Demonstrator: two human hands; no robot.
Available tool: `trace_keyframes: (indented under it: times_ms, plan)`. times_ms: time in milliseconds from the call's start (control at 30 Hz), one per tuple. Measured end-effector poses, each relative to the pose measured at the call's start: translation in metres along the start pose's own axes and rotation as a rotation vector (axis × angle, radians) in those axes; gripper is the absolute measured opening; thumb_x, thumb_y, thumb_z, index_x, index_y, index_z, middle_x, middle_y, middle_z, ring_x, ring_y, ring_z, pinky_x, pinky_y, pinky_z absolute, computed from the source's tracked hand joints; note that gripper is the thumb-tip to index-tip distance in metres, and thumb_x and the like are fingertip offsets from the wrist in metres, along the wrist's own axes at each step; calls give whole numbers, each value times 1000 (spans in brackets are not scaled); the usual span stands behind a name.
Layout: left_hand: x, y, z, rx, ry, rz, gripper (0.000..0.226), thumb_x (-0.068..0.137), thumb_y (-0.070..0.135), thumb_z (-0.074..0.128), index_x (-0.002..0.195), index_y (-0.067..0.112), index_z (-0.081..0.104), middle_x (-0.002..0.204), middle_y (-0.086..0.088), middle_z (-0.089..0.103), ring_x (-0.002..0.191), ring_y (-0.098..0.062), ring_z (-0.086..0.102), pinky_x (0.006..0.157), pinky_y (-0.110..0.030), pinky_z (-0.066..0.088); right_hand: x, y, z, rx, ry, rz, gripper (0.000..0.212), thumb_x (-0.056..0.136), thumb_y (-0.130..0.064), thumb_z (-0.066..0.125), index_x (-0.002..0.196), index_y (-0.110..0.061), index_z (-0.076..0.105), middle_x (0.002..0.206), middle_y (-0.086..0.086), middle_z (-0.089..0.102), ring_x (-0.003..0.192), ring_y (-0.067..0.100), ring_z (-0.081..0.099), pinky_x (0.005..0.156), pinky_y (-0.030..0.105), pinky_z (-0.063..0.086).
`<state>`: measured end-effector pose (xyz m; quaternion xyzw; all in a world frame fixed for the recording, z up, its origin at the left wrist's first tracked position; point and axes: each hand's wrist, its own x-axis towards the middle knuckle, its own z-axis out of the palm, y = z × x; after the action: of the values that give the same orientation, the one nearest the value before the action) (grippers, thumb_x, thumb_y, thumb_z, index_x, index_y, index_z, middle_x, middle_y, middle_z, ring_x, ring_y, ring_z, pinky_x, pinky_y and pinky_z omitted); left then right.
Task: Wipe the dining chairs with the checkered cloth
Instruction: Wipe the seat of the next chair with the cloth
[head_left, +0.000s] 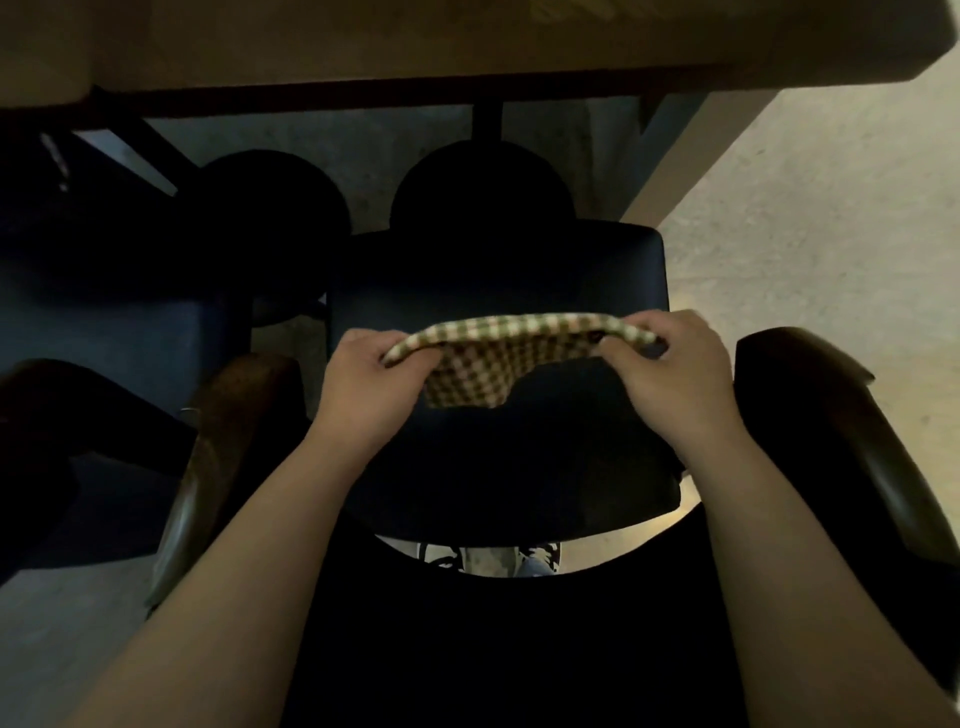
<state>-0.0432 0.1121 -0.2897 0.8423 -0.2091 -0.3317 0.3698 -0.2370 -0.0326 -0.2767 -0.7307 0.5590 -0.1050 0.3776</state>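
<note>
While the dark blue padded seat of the nearer dining chair (519, 457) lies directly below, a green-and-cream checkered cloth (498, 358) is held stretched above it between both hands. Its left end is pinched by the left hand (363, 379), with the fingers curled round the fabric's folded edge, and its right end is gripped by the right hand (675, 369), the fingers likewise curled over it. The cloth's upper edge is pulled into a shallow arch, and a loose flap is seen hanging down from it toward the seat; whether the flap touches the seat cannot be told. Dark wooden armrests (223, 447) are seen to either side of the forearms. A second dark blue dining chair (119, 332) stands just beside the first, on the left. Both chairs are drawn up to a pale wooden surface (415, 47) at the top of the view, under which two round dark shapes (483, 192) are visible. No writing or label can be read anywhere
</note>
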Motion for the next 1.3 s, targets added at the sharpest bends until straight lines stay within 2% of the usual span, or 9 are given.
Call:
trace_keyframes:
  times_ms: [167,300,400,567,667,800,967,1167,1300]
  plan:
    - [-6,9,-2,-481,-145,-222,6,80,30,75,75,28,79,89,8,76,85,-10,71,71,-26,55,-3,-8,3,518,19,287,16,77,-28,64,78,-12,67,84,2,70,83,15,67,67,30,48]
    - [-9,9,6,-453,-165,-221,13,86,33,70,78,25,77,88,5,76,83,-11,73,66,-28,58,-12,-14,15,169,227,117,21,81,-38,63,77,-18,57,69,-6,60,64,-1,56,53,17,41]
    - [-12,8,14,-449,-237,-202,24,94,34,60,86,17,75,92,0,76,89,-16,72,73,-29,58,-23,-24,23,198,285,-53,16,83,-35,67,84,-26,54,70,-15,58,66,-9,55,52,5,38]
    - [-18,11,19,-684,-512,-245,36,93,49,48,100,28,76,112,-4,72,107,-19,67,89,-37,54,-41,-34,43,480,-374,-177,27,88,-14,52,104,-29,68,95,-10,71,86,3,66,75,14,50]
    - [-16,10,17,-682,-431,-179,16,89,32,63,98,25,74,105,-4,74,98,-19,70,75,-28,56,-39,-34,43,671,-362,-116,40,84,3,46,108,-22,67,97,-7,73,87,9,69,72,15,51]
    - [-14,8,15,-688,-347,-168,22,97,13,53,96,27,70,98,4,75,90,-11,71,67,-20,54,-27,-22,39,588,-57,143,43,79,-17,74,117,-29,57,107,-12,65,92,3,65,75,18,52]
    - [-12,6,11,-468,-354,-130,16,97,20,55,100,29,67,95,11,74,87,-4,70,64,-14,52,-30,-21,49,917,-561,575,52,66,-18,78,115,-9,63,103,4,73,94,18,70,72,32,57]
    - [45,2,-40,-163,-207,-132,16,93,4,56,89,19,62,65,1,69,48,-4,62,42,-13,43,11,-34,65,896,-200,588,16,84,-5,61,96,-15,66,89,2,75,80,16,72,68,30,55]
    - [103,-17,-86,-86,-136,-217,12,94,10,55,101,18,62,82,-2,72,62,-3,68,53,-16,49,59,-53,86,795,-200,452,23,86,-7,57,105,-18,61,99,1,71,87,17,70,73,33,56]
